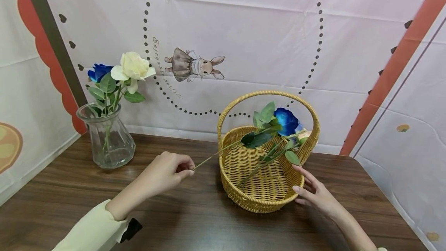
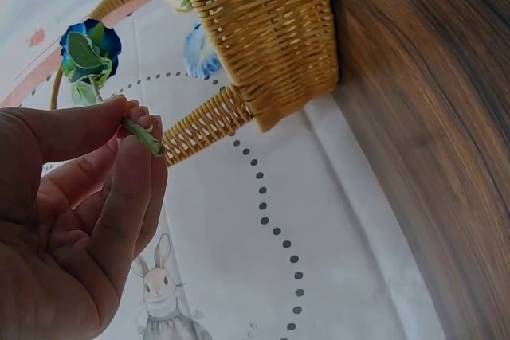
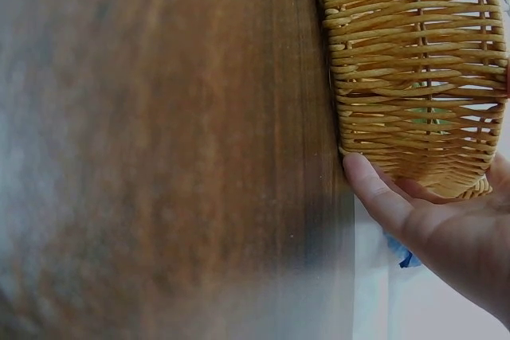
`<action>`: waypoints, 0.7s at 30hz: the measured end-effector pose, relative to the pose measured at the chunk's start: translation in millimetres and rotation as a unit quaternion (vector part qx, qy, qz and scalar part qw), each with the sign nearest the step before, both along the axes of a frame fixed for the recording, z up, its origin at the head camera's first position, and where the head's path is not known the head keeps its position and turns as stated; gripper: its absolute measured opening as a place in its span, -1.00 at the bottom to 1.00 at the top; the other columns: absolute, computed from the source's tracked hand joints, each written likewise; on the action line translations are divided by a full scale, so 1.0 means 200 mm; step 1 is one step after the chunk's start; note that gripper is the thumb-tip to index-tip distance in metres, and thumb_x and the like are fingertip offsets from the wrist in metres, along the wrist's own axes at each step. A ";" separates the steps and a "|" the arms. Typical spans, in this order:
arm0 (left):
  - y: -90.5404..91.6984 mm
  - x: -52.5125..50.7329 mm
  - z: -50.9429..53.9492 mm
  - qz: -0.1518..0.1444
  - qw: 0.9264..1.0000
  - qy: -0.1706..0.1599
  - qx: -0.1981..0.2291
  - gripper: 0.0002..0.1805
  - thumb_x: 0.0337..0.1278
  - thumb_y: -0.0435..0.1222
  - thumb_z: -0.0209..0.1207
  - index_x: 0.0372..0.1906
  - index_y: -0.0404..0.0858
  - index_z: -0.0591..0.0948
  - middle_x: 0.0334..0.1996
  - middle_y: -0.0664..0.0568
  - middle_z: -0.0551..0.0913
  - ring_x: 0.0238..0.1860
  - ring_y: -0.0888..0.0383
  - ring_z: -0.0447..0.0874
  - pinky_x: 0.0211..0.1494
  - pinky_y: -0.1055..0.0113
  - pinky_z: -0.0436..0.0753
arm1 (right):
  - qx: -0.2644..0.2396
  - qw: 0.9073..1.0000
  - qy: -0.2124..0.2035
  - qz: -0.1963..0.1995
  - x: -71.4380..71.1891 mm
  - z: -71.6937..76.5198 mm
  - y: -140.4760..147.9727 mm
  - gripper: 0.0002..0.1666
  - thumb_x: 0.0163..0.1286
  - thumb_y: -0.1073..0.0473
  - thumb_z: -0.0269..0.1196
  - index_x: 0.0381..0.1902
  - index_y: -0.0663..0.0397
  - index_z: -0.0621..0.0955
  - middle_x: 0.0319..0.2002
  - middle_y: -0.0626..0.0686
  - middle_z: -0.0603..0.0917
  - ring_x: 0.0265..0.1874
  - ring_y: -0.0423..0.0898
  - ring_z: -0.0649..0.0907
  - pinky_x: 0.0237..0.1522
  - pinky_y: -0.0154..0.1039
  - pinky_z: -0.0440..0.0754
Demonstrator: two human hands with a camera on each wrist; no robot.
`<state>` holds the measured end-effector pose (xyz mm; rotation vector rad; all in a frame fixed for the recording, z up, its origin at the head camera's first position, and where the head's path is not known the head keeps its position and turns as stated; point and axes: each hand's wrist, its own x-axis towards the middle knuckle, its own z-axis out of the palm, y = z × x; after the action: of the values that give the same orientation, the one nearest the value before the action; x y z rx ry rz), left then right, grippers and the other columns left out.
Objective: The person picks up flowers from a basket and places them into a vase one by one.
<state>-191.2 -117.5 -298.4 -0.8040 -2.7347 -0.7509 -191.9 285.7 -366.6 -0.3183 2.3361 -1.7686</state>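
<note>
My left hand (image 1: 170,171) pinches the stem end of a blue rose (image 1: 286,122) between thumb and fingers. The rose's head and leaves hang over the far right part of a yellow wicker basket (image 1: 262,204) with an arched handle. In the left wrist view, the cut green stem (image 2: 145,138) pokes out past the fingertips. My right hand (image 1: 318,196) rests against the basket's right side, its fingers fairly straight and touching the wicker near the rim. Inside the basket lie other flowers, among them a cream bloom (image 1: 304,134), partly hidden behind the blue rose.
A clear glass vase (image 1: 110,142) stands at the back left of the dark wooden table (image 1: 167,220). It holds a cream rose (image 1: 134,66) and another blue rose (image 1: 99,73). Behind the table hangs a printed cloth (image 1: 261,49) with a rabbit figure.
</note>
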 end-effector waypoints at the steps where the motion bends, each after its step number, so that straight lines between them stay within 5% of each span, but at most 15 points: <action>1: -0.01 0.01 0.00 0.001 1.000 0.000 -0.001 -0.91 0.02 -0.31 0.23 -0.51 -0.10 0.58 -0.68 0.29 0.48 -0.64 0.41 0.35 -0.52 0.46 0.38 | 0.000 1.000 0.003 0.003 0.00 0.00 0.00 -0.26 0.38 0.21 0.05 0.40 0.05 -0.01 0.34 0.44 -0.13 0.20 0.33 0.19 -0.12 -0.04 0.57; 21: -0.23 0.11 0.04 0.040 0.999 0.027 0.014 -0.90 0.00 -0.28 0.25 -0.49 -0.01 0.59 -0.64 0.37 0.48 -0.60 0.44 0.35 -0.51 0.45 0.39 | 0.001 1.000 0.004 0.003 0.00 0.00 0.00 -0.26 0.37 0.21 0.06 0.40 0.06 0.00 0.34 0.43 -0.12 0.20 0.35 0.18 -0.12 -0.04 0.57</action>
<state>-169.5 -164.3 -289.8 -0.6940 -2.6838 -0.7389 -191.3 285.9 -367.5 -0.3329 2.3404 -1.7647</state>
